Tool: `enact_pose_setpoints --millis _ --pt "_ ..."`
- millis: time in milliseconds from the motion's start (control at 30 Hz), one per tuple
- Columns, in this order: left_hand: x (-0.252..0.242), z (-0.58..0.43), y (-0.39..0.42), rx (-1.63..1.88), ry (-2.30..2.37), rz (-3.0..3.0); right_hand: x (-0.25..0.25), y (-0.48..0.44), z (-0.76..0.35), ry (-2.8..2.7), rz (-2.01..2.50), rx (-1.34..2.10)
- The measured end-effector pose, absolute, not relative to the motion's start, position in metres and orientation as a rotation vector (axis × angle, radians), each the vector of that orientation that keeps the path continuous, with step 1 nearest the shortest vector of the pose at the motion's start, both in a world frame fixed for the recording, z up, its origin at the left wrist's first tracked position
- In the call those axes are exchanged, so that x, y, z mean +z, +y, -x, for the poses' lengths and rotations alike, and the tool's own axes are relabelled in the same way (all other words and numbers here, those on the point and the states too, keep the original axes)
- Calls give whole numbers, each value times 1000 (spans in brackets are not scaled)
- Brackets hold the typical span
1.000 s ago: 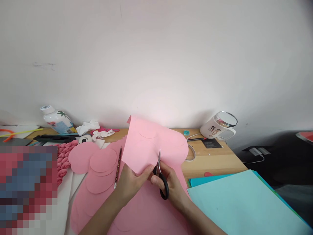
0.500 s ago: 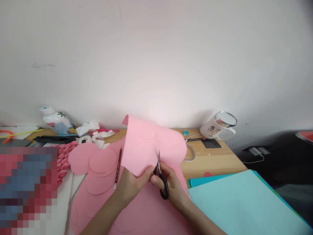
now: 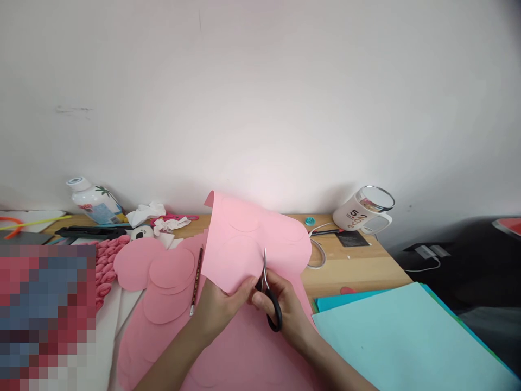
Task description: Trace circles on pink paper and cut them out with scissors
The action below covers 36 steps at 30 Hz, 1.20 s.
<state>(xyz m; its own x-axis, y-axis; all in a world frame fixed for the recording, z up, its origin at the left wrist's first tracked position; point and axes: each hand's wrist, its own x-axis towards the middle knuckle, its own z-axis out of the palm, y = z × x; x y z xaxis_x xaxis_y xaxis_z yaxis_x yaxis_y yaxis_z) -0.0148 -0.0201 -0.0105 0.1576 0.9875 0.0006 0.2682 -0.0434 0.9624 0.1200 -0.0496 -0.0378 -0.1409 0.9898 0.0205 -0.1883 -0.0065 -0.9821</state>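
My left hand (image 3: 223, 307) grips the lower edge of a pink paper sheet (image 3: 236, 244), thumb on top, fingers hidden beneath. Faint circle outlines are drawn on the sheet, which curls up and away from me. In my right hand (image 3: 285, 307) is a pair of scissors (image 3: 275, 309) with black handles, its blades set into the paper near my left thumb. Pink paper circles (image 3: 171, 267) lie overlapping on the left, and more pink paper (image 3: 248, 353) lies under my hands. A dark pencil (image 3: 196, 279) rests beside the sheet.
Light blue paper (image 3: 407, 336) is stacked at the right. A white mug (image 3: 354, 213) stands at the back right, near a tape ring (image 3: 319, 255). A bottle (image 3: 95, 201), crumpled tissues (image 3: 146, 213) and pink braided pieces (image 3: 108, 266) are on the left. The wall (image 3: 260, 108) rises behind the table.
Almost nothing differs. The scissors and my right hand have shifted very slightly, and the curled right side of the sheet bulges a touch further right.
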Motion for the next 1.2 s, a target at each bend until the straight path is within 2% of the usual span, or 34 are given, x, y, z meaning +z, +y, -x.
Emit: enact_pose_setpoints --millis 1200 --pt "-8 19 -18 960 1153 -1550 -41 -50 -121 -1232 981 1323"
